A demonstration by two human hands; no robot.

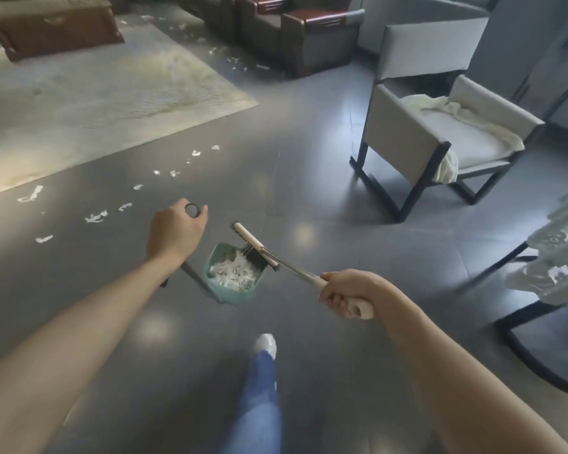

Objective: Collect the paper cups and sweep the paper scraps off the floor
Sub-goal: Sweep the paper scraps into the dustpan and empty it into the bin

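- Left hand curled tight round the ringed top of the dustpan handle; handle shaft slanting down to the green dustpan, mostly hidden behind the wrist.
- Right hand gripping the cream handle end of the broom, fingers wrapped under, metal shaft running forward and left.
- Broom head tilted over the far rim of the dustpan, dark bristles touching that rim.
- Dustpan low over the grey floor; contact with the floor not clear. Pan full of white paper scraps.
- Loose scraps in a trail on the floor, left of the left hand, running along the near edge of the pale rug; more scraps far off beside the dark armchairs.
- Open floor ahead and right of the dustpan, up to the grey chair with a pale cloth draped on its seat.
- Second chair frame at the right edge, cut off and blurred; something pale and clear above it, not identifiable.
- One leg in jeans and a white shoe below the dustpan.
- No paper cups discernible; far corner soft and blurred.
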